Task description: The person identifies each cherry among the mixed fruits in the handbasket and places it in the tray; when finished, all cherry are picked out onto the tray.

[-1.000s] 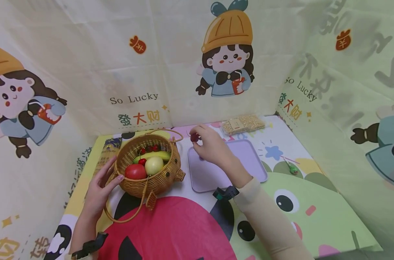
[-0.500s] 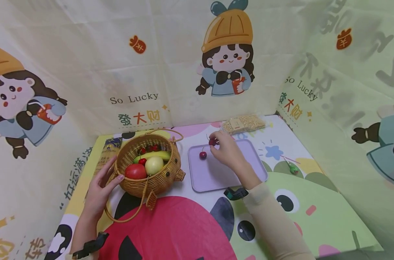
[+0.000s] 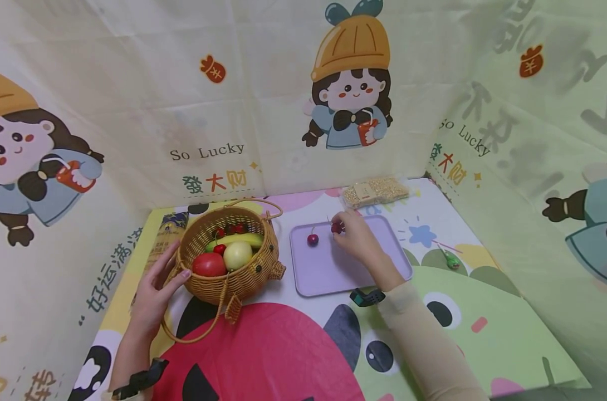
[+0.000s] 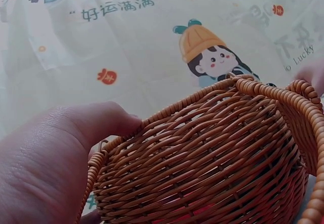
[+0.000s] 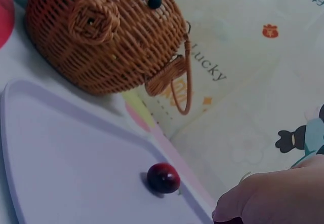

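A wicker basket (image 3: pixel 253 278) shaped like an animal stands on the left, holding a red apple-like fruit (image 3: pixel 208 265), a pale green round fruit (image 3: pixel 238 256), a banana (image 3: pixel 250 240) and several cherries (image 3: pixel 220 249). My left hand (image 3: pixel 153 292) holds the basket's left side, thumb at its rim (image 4: pixel 182 105); its other fingers are mostly hidden in the left wrist view. Over the lilac tray (image 3: pixel 313 278) my right hand (image 3: pixel 358 239) pinches a dark red cherry (image 3: pixel 336 228), partly covered by the fingers. Another cherry (image 3: pixel 312 239) lies on the tray, left of that hand.
Behind the tray lies a clear bag of grains (image 3: pixel 375 192). A gold and blue packet (image 3: pixel 172 225) is behind the basket's left side. A small green object (image 3: pixel 451 260) lies right of the tray. Printed cloth walls (image 3: pixel 273 100) enclose the table.
My right hand has moved right from beside the basket to over the tray, then slightly lower, with the cherry. The cherry on the tray has come into sight. My left hand stays put.
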Demonstrator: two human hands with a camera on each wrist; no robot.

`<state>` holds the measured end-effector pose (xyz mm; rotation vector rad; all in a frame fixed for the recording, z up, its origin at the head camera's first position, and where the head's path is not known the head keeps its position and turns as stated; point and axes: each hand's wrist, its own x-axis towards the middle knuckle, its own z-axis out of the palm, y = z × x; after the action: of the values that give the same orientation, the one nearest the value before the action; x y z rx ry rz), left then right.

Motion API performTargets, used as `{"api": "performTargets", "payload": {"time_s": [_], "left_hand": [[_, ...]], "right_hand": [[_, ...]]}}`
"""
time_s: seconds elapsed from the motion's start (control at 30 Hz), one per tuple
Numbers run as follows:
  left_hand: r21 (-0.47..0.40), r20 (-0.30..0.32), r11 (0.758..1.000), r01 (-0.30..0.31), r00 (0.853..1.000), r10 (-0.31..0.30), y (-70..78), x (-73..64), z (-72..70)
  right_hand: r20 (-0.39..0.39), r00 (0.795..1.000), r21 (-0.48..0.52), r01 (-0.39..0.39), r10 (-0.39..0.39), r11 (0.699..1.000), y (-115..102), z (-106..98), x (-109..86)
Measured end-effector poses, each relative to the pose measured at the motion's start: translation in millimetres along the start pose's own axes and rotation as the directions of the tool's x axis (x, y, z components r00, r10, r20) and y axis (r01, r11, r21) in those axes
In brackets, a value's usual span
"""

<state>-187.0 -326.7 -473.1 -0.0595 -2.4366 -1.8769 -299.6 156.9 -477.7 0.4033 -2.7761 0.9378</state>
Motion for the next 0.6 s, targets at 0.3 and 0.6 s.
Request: {"api": "performTargets", "payload": {"time_s": [0.3,0.6], "left_hand": [[-0.004,0.002,1.0,0.003,1.0,-0.003,-1.3,1.0,-0.3],[0.007,0.0,1.0,0.007,1.0,-0.007,-0.3,0.7,-0.2]], "right_hand": [[0.044,0.999,0.007,-0.005,0.004,1.0,11,7,0.4],[0.053,0.999,0.002,0.005,-0.005,1.0,17,13,-0.4]]}}
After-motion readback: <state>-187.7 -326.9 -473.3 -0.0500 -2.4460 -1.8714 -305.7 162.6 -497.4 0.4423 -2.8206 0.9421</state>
